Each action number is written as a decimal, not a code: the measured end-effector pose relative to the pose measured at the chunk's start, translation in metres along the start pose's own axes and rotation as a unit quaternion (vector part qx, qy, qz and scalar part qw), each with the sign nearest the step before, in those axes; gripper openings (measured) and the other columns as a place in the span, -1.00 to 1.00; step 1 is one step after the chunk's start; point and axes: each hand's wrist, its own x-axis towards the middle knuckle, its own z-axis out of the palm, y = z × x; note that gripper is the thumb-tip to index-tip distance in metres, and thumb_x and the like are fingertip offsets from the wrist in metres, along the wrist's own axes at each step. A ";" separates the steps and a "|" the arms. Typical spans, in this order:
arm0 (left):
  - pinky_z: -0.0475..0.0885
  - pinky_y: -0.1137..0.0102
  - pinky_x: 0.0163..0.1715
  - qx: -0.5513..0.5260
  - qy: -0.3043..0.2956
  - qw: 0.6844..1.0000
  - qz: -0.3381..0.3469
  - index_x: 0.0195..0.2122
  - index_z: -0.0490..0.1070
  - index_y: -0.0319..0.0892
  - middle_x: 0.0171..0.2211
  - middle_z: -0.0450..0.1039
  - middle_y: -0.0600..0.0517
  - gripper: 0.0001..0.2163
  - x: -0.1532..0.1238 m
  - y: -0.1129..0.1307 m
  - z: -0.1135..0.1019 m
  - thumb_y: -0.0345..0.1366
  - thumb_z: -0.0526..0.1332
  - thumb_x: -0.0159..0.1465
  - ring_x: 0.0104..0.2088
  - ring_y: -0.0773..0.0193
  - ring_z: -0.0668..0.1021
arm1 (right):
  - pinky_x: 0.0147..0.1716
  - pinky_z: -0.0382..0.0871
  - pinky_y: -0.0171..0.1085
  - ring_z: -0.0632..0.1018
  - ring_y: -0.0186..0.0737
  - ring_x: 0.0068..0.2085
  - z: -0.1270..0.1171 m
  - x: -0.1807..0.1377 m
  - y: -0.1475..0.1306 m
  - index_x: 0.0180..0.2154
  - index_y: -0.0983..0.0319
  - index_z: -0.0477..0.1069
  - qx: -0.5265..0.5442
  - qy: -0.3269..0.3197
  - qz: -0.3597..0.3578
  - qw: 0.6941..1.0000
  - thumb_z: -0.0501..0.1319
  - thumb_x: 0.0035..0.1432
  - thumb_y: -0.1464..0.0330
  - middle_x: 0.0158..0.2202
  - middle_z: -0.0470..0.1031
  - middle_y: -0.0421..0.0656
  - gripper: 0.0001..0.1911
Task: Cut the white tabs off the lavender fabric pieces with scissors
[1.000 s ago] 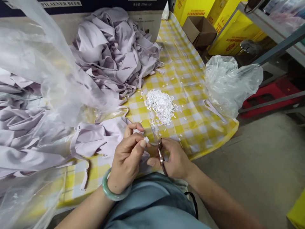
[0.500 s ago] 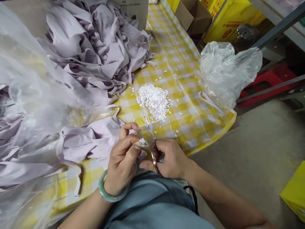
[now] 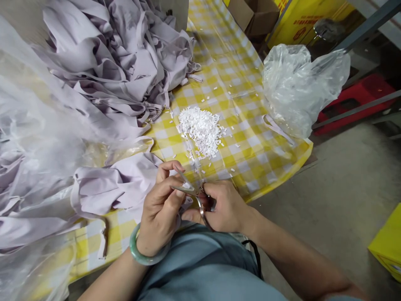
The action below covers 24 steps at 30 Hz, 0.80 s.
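Observation:
My right hand point(image 3: 228, 209) grips a pair of metal scissors point(image 3: 202, 209) by its handles, thumb and fingers through or around the loops. The blades point left and stand apart, around a small white bit of a lilac garment point(image 3: 134, 175). My left hand point(image 3: 160, 215), with a green bangle point(image 3: 138, 251) on the wrist, pinches the garment close to the blades. The rest of that garment trails left over the table edge. Just beyond my hands lies a pile of tiny white pieces point(image 3: 203, 131).
A heap of lilac garments point(image 3: 125, 54) and clear plastic sheeting point(image 3: 46, 125) cover the left. On the right of the yellow checked tablecloth point(image 3: 247, 138) are a crumpled plastic bag point(image 3: 291, 88) and a lilac strap point(image 3: 278, 130). A cardboard box point(image 3: 255, 19) and red stool point(image 3: 360, 102) stand beyond.
The view has shifted slightly, so the table items sit a little higher and farther left. My hands, scissors and garment keep nearly the same pose, with the blades still apart.

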 end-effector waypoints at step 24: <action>0.29 0.16 0.04 0.105 -0.055 0.991 0.066 -0.44 0.40 -0.13 -0.43 0.36 -0.03 -0.76 0.012 -0.003 0.007 -0.34 0.10 0.39 0.04 0.07 0.33 | -0.56 0.05 -0.39 0.18 -0.46 -0.59 -0.009 -0.010 0.018 -0.66 0.25 0.22 -0.015 0.035 0.057 0.998 0.37 0.03 0.08 -0.69 0.18 -0.33 -0.49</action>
